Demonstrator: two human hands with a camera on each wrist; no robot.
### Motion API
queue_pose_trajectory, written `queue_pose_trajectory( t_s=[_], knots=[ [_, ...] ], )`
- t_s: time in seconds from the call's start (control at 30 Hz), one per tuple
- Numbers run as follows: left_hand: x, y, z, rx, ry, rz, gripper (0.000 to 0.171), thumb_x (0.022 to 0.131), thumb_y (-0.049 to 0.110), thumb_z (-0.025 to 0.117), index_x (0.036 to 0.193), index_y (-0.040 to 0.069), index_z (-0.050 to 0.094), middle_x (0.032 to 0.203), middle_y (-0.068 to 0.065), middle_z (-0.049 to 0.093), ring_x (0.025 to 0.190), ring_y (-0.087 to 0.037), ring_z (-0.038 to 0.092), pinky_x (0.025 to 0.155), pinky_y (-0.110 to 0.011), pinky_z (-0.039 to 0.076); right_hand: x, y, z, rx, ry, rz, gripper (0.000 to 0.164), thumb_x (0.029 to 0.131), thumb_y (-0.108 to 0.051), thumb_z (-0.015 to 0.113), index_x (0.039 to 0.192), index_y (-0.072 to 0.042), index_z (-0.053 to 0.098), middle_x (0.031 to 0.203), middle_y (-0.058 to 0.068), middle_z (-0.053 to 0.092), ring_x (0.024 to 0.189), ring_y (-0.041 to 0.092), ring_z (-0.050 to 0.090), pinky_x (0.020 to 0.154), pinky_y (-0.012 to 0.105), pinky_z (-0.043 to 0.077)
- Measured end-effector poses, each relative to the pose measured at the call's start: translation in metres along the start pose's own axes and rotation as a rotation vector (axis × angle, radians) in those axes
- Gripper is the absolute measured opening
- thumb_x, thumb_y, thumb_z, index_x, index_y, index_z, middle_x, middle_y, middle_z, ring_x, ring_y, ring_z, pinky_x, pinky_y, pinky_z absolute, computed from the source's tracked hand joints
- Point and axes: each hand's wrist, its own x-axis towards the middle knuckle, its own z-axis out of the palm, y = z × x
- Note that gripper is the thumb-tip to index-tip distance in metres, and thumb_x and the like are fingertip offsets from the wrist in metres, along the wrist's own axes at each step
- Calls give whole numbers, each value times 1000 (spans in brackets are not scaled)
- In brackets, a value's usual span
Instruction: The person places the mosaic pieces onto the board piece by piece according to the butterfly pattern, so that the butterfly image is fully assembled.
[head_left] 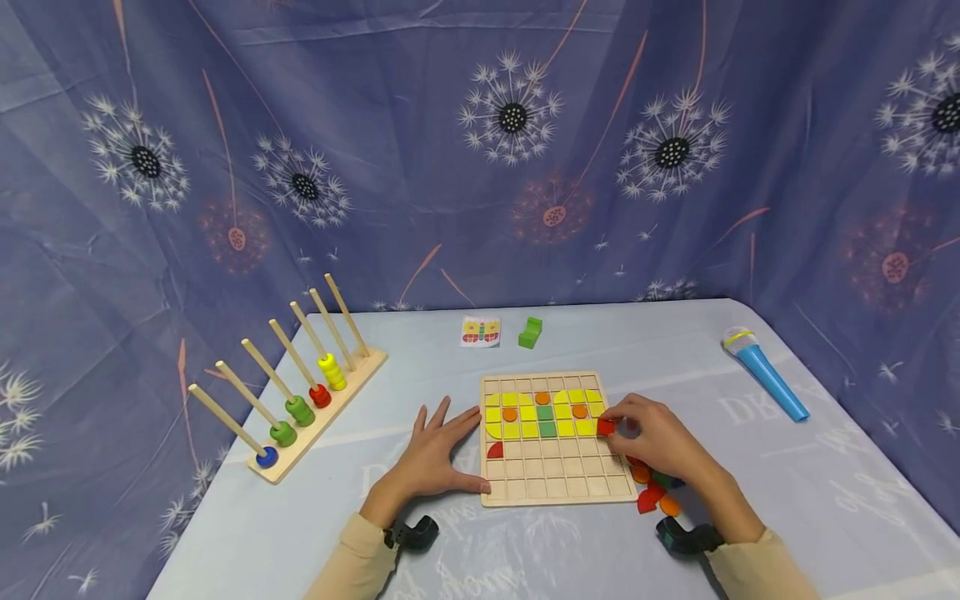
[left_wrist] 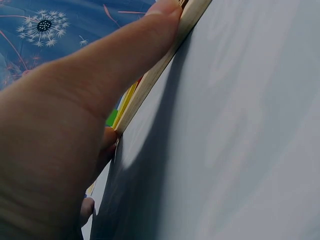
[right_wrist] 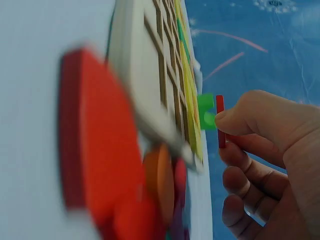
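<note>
A wooden grid board point(head_left: 562, 490) lies on the table, with yellow pieces point(head_left: 512, 430), orange discs point(head_left: 542, 398) and green squares point(head_left: 545, 412) set in its upper cells. One red rounded piece point(head_left: 495, 451) sits below the yellow ones at the left. My left hand point(head_left: 423, 462) is spread beside the board, thumb and index finger touching its left edge. At the board's right edge, my right hand point(head_left: 663, 437) pinches a small red tile point(right_wrist: 220, 121) between thumb and fingers, held above the surface. Red and orange loose pieces point(head_left: 670, 505) lie under that hand, partly hidden.
A wooden bead stand point(head_left: 318, 425) with upright pegs and coloured beads is on the left. Behind the board are a picture card point(head_left: 480, 332) and a green block point(head_left: 530, 332). A blue toy microphone point(head_left: 772, 379) lies at the right. A patterned curtain point(head_left: 420, 167) hangs behind the table.
</note>
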Motion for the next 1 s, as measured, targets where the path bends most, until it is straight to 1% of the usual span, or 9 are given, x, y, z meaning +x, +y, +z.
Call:
queue_pose_trajectory(
  t_s=[0.13,0.23,0.37,0.53,0.7,0.83,1.0],
  knots=[
    [0,0,1,2,2,2,115,57,88,59,150,25,36,152,15,30,145,-32,7,110,-60,-2,8,-13,8,24,-21,-45,29,78,-18,77,107,-18,73,94,-8,58,76,13,49,61,27,43],
    [1,0,0,3,5,4,115,57,88,59,150,25,36,152,15,30,145,-33,8,110,-60,-2,14,-22,15,28,-31,-64,30,77,-18,76,107,-19,73,97,-9,59,77,13,50,64,28,43],
    [1,1,-1,0,9,5,115,57,87,60,150,25,36,152,14,31,144,-33,8,110,-61,-2,23,-33,24,21,-37,-96,28,76,-18,76,103,-22,74,94,-11,59,78,12,50,67,28,44],
    [1,1,-2,-2,4,-2,115,57,87,61,150,25,35,152,14,31,145,-32,7,110,-61,-2,32,-47,35,17,-48,-134,26,77,-19,76,102,-22,74,89,-11,59,76,11,51,66,28,45],
    [1,1,-2,-6,0,-4,114,57,87,60,151,26,35,152,14,31,145,-31,7,110,-60,-3,36,-61,44,-21,-75,-167,23,78,-23,76,102,-24,75,90,-12,58,79,10,51,70,28,47],
    [1,0,-1,-1,2,1,114,57,88,59,150,26,35,152,14,31,145,-32,8,110,-61,-1,39,-72,49,-60,-97,-198,23,79,-25,74,102,-24,75,90,-13,57,79,8,50,72,28,46],
    [1,0,0,4,-3,1,114,58,88,59,151,26,35,152,15,31,145,-32,7,110,-62,-1,42,-83,58,-94,-128,-217,24,80,-23,72,104,-23,75,92,-13,57,82,7,51,76,30,47]
  ],
)
